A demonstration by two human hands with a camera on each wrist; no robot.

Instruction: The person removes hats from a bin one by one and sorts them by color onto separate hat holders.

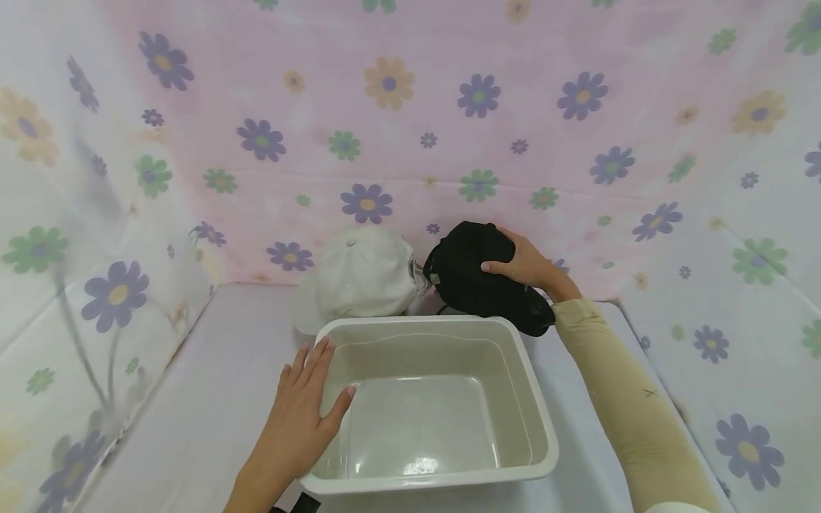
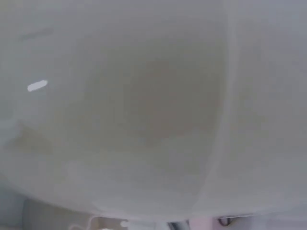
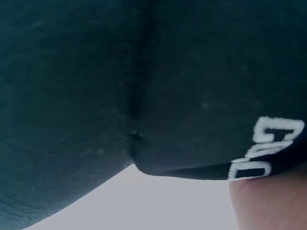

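A black baseball cap [image 1: 471, 271] lies behind the basin, and my right hand [image 1: 529, 265] grips its right side with the thumb over the crown. Close up in the right wrist view, the dark cap cloth [image 3: 144, 86] shows white stitched letters [image 3: 266, 139] beside a bit of skin. To its left sits a white baseball cap [image 1: 368, 274], its brim pointing left. My left hand [image 1: 298, 417] rests on the left rim of a beige plastic basin [image 1: 545, 427], fingers straight. Only the basin's pale, blurred wall [image 2: 144, 110] fills most of the left wrist view.
The basin stands on a white-covered table [image 1: 212, 370]. Flower-printed cloth [image 1: 410, 128] rises at the back and on both sides, close behind the two caps. A small black object [image 1: 304, 503] shows at the bottom edge by my left wrist.
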